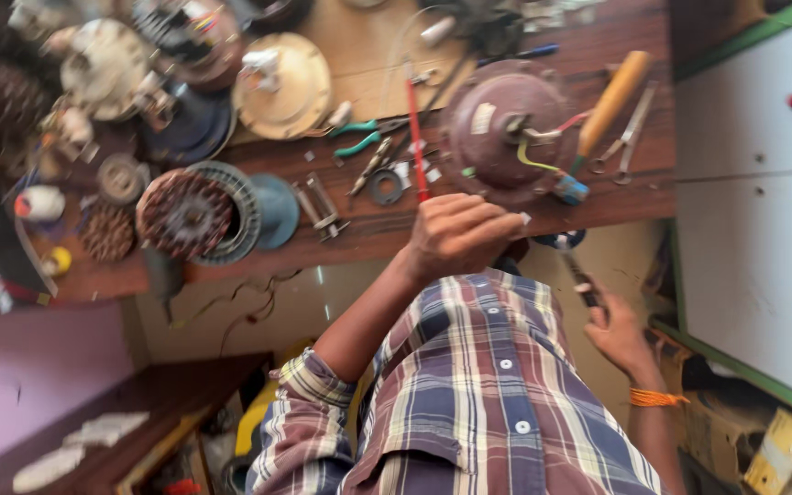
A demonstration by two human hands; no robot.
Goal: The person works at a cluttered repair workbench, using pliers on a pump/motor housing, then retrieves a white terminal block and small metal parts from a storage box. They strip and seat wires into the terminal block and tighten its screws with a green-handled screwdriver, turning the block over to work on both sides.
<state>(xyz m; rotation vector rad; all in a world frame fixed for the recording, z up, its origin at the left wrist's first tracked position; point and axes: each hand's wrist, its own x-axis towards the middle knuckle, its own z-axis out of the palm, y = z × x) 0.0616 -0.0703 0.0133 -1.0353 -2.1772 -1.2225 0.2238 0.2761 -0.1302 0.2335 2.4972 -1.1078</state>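
Head view, looking down on a cluttered wooden workbench [359, 240]. The left hand [456, 234] is closed into a fist at the bench's near edge, around the lower end of a thin red rod [415, 137] that runs up across the bench; whether it truly grips the rod cannot be told through the blur. The right hand [618, 332], an orange band at its wrist, is curled around a slim dark tool [581, 278], held off the bench below its edge. Just beyond the left fist sits one round maroon motor housing [506, 128] with loose coloured wires [543, 147] rising from its hub. Count: one wound stator [185, 213] at left, one cream disc cover [283, 84], one pair of green-handled pliers [364, 136], one wooden-handled tool [611, 99]. Likely risks: the rod may sweep small parts off the crowded edge, and the loose wires could snag if the housing is turned.
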